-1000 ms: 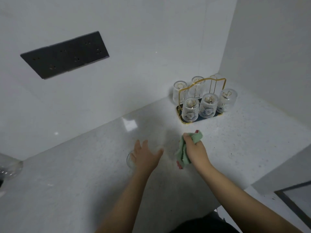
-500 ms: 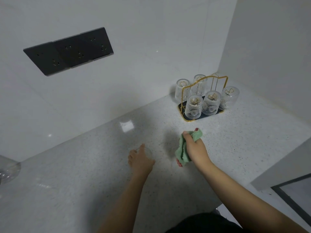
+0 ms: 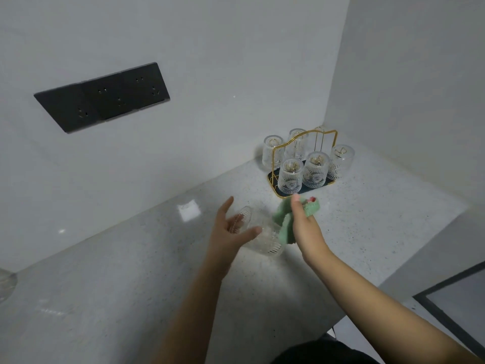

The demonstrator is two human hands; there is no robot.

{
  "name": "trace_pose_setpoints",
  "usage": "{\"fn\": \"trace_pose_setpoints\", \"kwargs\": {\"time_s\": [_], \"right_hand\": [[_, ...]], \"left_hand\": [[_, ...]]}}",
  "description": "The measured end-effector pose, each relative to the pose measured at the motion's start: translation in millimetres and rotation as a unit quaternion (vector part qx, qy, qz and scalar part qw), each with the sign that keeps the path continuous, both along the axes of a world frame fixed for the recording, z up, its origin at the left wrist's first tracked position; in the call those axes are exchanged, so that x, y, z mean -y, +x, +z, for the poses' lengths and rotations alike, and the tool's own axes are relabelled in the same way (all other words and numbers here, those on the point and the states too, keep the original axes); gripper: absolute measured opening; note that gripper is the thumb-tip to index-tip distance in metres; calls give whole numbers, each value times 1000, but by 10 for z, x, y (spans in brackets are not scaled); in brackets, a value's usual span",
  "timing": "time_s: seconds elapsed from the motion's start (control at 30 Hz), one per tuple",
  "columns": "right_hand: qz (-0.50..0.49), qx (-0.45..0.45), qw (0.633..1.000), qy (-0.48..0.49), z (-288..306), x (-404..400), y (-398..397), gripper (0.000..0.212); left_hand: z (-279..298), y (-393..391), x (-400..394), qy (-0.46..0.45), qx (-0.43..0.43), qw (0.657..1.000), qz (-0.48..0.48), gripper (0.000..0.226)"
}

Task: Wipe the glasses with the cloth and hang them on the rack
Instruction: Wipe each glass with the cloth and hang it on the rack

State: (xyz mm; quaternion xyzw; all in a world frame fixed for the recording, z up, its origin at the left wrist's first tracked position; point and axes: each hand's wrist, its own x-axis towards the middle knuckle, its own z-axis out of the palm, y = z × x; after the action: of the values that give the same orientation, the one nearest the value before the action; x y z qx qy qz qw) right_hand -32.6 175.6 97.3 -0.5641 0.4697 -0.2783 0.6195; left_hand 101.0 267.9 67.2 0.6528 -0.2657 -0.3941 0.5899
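**Hands meet at the glass: wiping about to start**

Left hand [image 3: 231,232] first: it holds the ribbed glass [image 3: 258,236] on its side above the counter [image 3: 105,298], thumb stretched along the near wall and fingers spread behind it, a loose cradle more than a tight grip. My forearm comes up from the lower middle, wrist bent slightly back.

To its right, the green cloth [image 3: 286,224] is bunched against the glass at its open end, by my reading, though the clear rim is hard to make out. My right hand [image 3: 304,224] pinches the cloth, thumb pointing up, fingers curled into the folds, arm reaching in from the lower right.

I judge this the wiping step, just begun. Next I need to press the cloth round the glass while my left hand turns it, and firm up that hold so it doesn't slip.

Farther right, in the corner, the gold rack [image 3: 305,143] carries several upturned glasses; I can't tell from here which peg is free.
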Motion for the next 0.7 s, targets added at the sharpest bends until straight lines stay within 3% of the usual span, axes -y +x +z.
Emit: {"fn": "trace_pose_setpoints", "kwargs": {"time_s": [0.1,0.23,0.43,0.63,0.7], "right_hand": [[87,-31,994,-60,41,-70,-13,49],[104,41,988,-106,74,-88,-73,59],[147,58,978,-138,115,-64,-123,86],[175,5,929,-327,51,-284,-191,83],[162,39,939,-302,96,-270,-173,82]], "left_hand": [[123,-126,124,-73,-131,988,35,91],[175,-328,231,-141,-204,967,61,101],[238,-635,255,-132,-181,974,31,71],[442,-613,231,-113,-66,991,13,34],[484,-632,223,-122,-58,991,12,28]]}}
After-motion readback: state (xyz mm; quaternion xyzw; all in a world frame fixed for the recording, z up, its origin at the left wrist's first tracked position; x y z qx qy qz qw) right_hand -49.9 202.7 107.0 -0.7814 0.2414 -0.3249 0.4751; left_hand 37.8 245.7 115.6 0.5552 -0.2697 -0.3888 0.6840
